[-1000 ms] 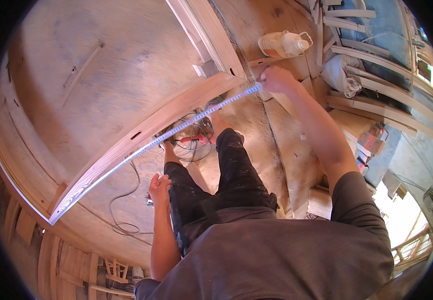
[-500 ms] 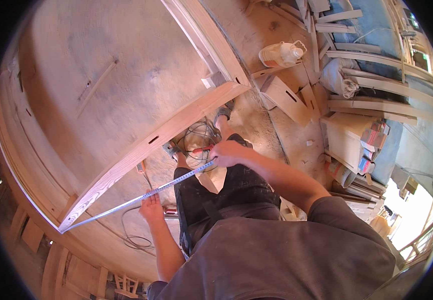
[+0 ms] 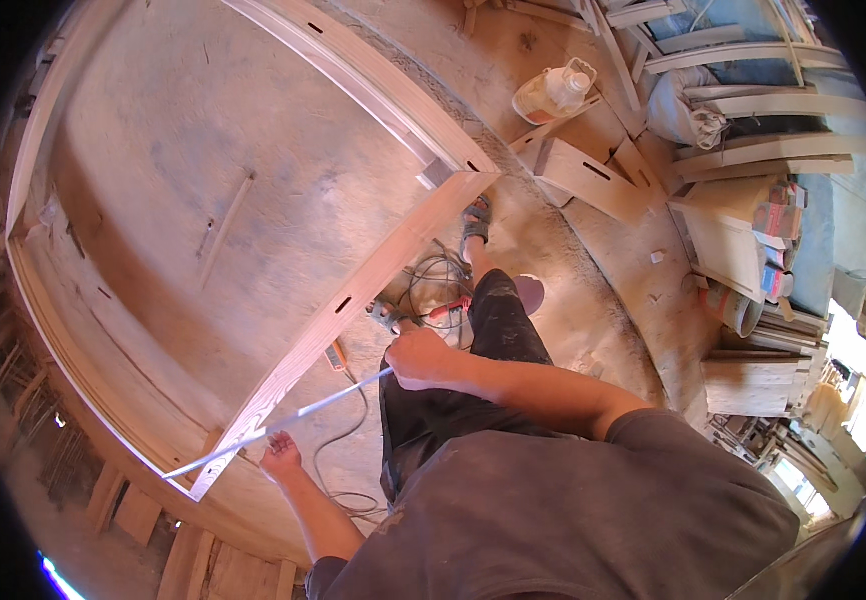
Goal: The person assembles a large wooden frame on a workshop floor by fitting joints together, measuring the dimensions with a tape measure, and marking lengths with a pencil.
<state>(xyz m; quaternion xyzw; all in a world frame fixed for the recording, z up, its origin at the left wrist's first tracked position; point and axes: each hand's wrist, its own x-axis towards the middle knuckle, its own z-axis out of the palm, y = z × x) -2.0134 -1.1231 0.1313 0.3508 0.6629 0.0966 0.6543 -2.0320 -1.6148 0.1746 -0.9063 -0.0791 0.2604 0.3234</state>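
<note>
My right hand (image 3: 419, 360) is closed around the end of a tape measure, whose case it hides. From it the pale blade (image 3: 321, 404) runs down to the left. The blade's far end lies over the left corner of a large wooden frame (image 3: 393, 250) with mortise slots in its rails. My left hand (image 3: 280, 456) is beside the blade near that corner, palm up with fingers apart. Nothing shows in it, and whether it touches the blade I cannot tell.
Near my feet lie a red tool (image 3: 450, 307) with a tangled cable and an orange tool (image 3: 335, 355). A plastic jug (image 3: 556, 92) stands beyond, near a slotted wooden piece (image 3: 593, 180). Boards, a stuffed bag (image 3: 686, 108) and boxes (image 3: 779, 220) line the right side.
My right hand has moved left and down, and the blade between it and the corner is shorter. My left hand has shifted toward the frame's corner and no longer supports the blade from below.
</note>
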